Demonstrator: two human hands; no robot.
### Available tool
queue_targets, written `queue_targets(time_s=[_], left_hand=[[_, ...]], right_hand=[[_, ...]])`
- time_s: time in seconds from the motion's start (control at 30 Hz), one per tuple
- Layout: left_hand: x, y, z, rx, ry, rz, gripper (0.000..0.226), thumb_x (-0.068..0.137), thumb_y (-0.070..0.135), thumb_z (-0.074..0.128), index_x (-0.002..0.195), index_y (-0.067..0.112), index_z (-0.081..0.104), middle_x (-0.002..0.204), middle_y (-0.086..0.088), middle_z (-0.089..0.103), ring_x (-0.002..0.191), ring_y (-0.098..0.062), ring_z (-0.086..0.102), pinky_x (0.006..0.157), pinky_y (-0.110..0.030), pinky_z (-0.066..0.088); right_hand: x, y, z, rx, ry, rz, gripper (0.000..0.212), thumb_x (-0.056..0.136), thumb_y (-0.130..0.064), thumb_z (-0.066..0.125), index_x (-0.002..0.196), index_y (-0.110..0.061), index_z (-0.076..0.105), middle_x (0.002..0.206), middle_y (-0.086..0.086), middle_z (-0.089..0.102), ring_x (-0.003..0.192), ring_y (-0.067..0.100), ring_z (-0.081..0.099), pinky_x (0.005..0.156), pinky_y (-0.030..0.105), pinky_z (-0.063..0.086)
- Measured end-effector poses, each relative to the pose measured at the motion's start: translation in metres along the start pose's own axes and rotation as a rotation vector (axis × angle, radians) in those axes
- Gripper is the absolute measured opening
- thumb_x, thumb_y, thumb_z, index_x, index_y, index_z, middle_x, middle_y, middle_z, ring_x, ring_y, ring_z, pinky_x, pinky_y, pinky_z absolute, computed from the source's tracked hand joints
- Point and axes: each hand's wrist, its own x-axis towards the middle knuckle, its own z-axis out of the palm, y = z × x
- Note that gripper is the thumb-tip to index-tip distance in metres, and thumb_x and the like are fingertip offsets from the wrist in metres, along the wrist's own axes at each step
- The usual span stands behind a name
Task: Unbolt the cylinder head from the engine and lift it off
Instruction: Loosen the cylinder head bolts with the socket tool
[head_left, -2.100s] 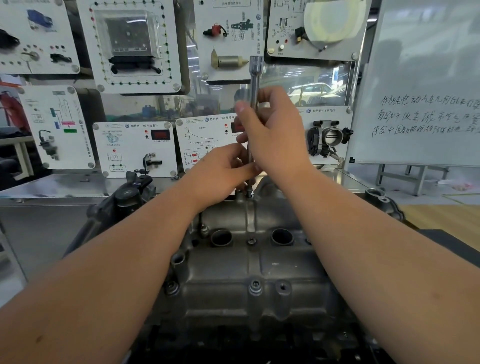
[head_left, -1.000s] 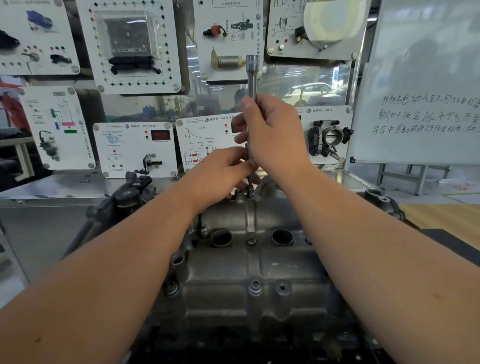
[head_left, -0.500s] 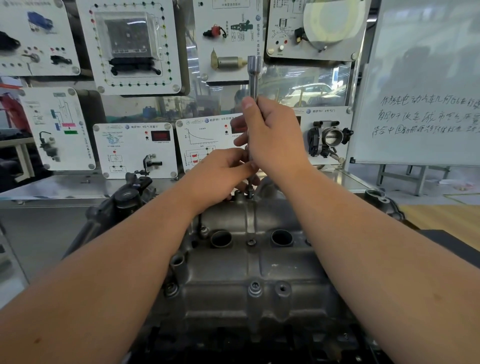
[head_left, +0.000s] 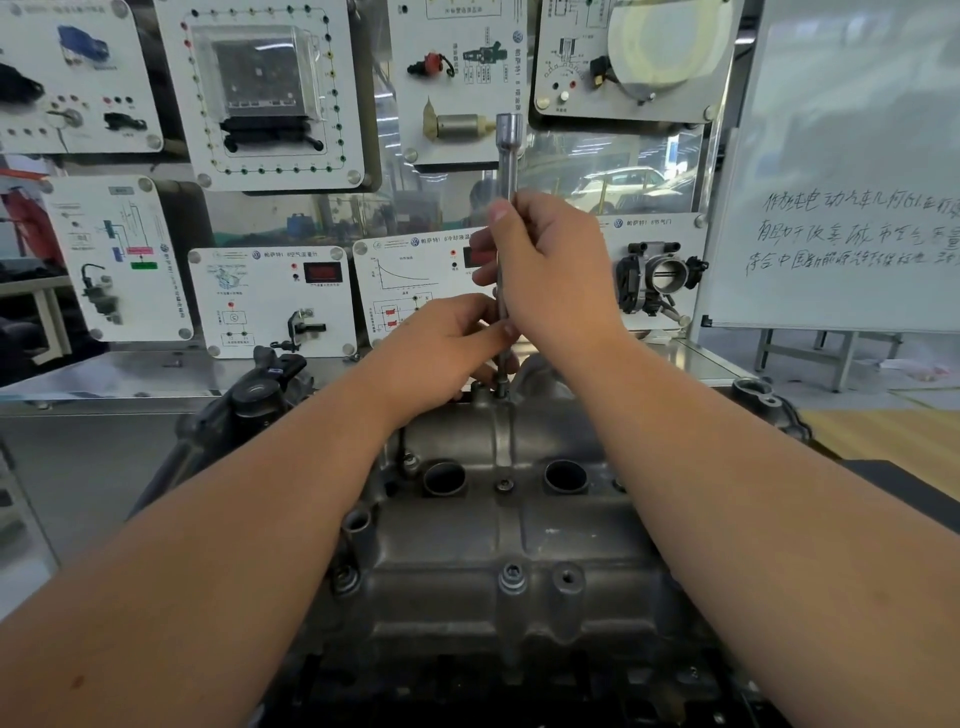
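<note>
- right hand (head_left: 556, 270) is wrapped round the long socket extension (head_left: 506, 171), left hand (head_left: 441, 348) pinches its lower shaft, steadying it on a bolt at the far edge of the cylinder head (head_left: 498, 540)
- head sits dead centre on the engine, bolts (head_left: 511, 576) showing on top
- looks like cast metal, so probably heavy and rigid; I'd grab it by both long sides, not the plug wells (head_left: 444, 477)
- display panels (head_left: 270, 301) stand close behind, whiteboard (head_left: 852, 156) to the right, so room is mostly straight up
</note>
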Motion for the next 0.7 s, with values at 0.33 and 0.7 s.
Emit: queue_targets(time_s=[0.33, 0.7], left_hand=[[0.0004, -0.0026, 0.0003, 0.008, -0.004, -0.001, 0.015, 0.103, 0.038, 0.053, 0.104, 0.030, 0.065, 0.087, 0.012, 0.076, 0.078, -0.009, 0.073, 0.054, -0.019, 0.045], [0.0003, -0.0024, 0.0007, 0.011, -0.016, 0.004, 0.023, 0.104, 0.040, 0.053, 0.102, 0.022, 0.068, 0.083, 0.010, 0.076, 0.076, -0.013, 0.071, 0.051, -0.014, 0.046]], right_hand=[[0.0007, -0.0013, -0.0017, -0.029, 0.031, -0.001, 0.023, 0.103, -0.027, 0.053, 0.090, -0.013, 0.067, 0.077, -0.007, 0.072, 0.061, 0.004, 0.069, 0.066, 0.030, 0.058], [0.0000, -0.0029, -0.0022, -0.013, 0.047, -0.019, 0.018, 0.102, -0.027, 0.056, 0.086, -0.021, 0.061, 0.078, -0.006, 0.072, 0.059, 0.005, 0.069, 0.064, 0.027, 0.056]])
